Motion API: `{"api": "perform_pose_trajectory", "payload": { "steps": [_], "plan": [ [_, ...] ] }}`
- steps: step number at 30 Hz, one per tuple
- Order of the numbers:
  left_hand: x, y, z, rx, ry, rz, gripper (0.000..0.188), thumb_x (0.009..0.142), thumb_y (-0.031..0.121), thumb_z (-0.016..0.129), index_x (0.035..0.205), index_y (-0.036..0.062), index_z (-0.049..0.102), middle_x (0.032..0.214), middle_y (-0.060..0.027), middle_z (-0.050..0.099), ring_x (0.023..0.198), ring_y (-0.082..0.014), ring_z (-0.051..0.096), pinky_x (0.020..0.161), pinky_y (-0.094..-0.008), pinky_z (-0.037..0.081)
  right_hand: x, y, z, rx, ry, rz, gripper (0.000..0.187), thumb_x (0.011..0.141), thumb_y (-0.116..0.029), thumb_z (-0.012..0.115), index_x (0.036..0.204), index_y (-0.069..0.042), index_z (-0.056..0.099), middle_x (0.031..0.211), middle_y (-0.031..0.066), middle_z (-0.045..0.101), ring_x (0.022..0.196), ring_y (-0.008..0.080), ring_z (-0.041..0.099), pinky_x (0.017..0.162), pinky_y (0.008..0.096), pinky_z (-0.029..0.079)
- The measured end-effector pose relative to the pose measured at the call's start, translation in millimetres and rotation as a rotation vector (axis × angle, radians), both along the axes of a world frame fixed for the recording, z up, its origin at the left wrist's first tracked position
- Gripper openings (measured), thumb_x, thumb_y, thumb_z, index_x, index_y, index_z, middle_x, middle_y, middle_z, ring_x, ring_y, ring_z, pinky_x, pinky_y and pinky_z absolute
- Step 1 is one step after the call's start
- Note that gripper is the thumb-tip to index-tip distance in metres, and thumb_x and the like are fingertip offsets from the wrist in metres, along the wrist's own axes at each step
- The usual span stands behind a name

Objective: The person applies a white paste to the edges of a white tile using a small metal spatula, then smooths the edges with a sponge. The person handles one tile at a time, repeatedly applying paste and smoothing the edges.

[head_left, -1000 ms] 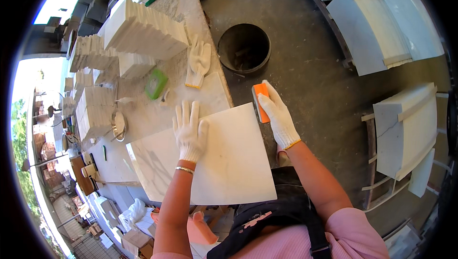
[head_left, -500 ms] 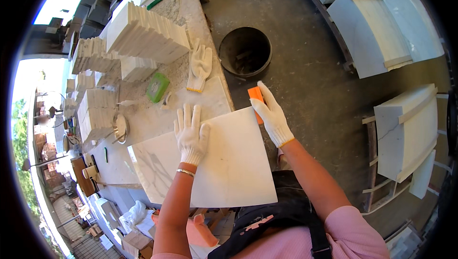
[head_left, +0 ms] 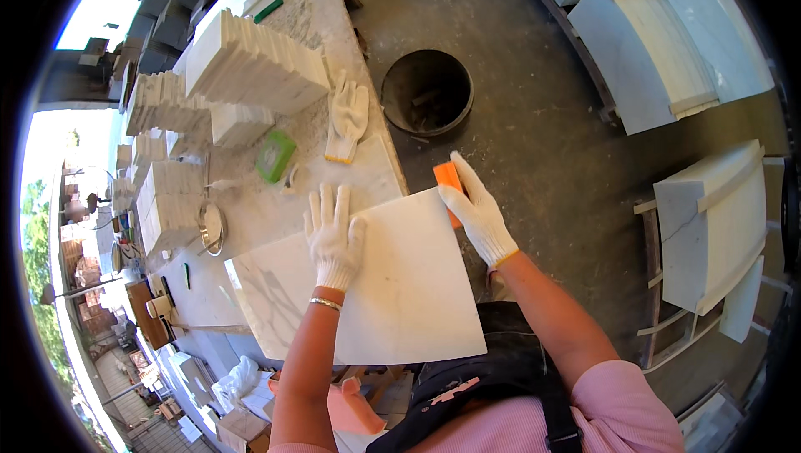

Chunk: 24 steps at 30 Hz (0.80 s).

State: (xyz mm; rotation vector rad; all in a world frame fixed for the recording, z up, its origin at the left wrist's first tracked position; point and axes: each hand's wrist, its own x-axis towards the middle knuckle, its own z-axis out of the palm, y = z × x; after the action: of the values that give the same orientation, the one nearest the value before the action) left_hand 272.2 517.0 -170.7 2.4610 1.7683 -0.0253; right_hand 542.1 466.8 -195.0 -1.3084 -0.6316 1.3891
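A white stone slab (head_left: 400,286) with grey veins lies on the worktable, its near part jutting toward my body. My left hand (head_left: 335,234), in a white knit glove, rests flat on the slab with the fingers stretched out. At the slab's right edge, my gloved right hand (head_left: 477,209) grips an orange block (head_left: 448,176) that looks like a sanding block. The block's lower part is partly hidden behind the fingers, against or close to the slab's edge.
Stacks of white stone tiles (head_left: 250,61) stand on the table's left side. A loose glove (head_left: 346,119), a green box (head_left: 275,156) and a metal bowl (head_left: 214,228) lie nearby. Beyond the table's edge, a black bucket (head_left: 427,93) stands on the floor. Large slabs (head_left: 709,228) lean on racks at right.
My right hand and the orange block have shifted slightly down along the slab's edge. The left hand stays on the slab. A blurred dark shape has appeared at the far top left.
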Motion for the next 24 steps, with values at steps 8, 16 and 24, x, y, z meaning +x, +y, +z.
{"api": "perform_pose_trajectory", "payload": {
  "steps": [8,16,24],
  "plan": [
    [2,-2,1,0.008,-0.021,0.009,0.065,0.098,0.035,0.054,0.157,0.0141,0.038,0.166,-0.0188,0.028,0.152,-0.0419,0.023,0.123,-0.0556,0.019,-3,-14,1,0.011,0.098,0.005,0.073,0.098,-0.024,0.066,0.157,0.003,0.032,0.159,0.0176,0.041,0.146,0.0234,0.04,0.119,0.0331,0.03],
    [-1,-4,1,0.003,0.003,0.015,0.064,0.099,0.035,0.054,0.157,0.014,0.038,0.165,-0.0185,0.029,0.152,-0.0417,0.024,0.123,-0.0551,0.019,-8,-61,-7,-0.063,0.181,0.029,0.071,0.099,-0.023,0.064,0.158,0.001,0.032,0.16,0.0159,0.04,0.146,0.0216,0.039,0.119,0.0326,0.031],
    [2,-1,3,0.002,-0.002,-0.002,0.062,0.102,0.041,0.047,0.157,0.0125,0.039,0.165,-0.0192,0.03,0.152,-0.0433,0.024,0.122,-0.0557,0.02,-1,-6,3,-0.009,0.199,-0.009,0.07,0.099,-0.022,0.065,0.158,0.0,0.033,0.159,0.0133,0.04,0.145,0.0206,0.04,0.118,0.0324,0.03]
  ]
}}
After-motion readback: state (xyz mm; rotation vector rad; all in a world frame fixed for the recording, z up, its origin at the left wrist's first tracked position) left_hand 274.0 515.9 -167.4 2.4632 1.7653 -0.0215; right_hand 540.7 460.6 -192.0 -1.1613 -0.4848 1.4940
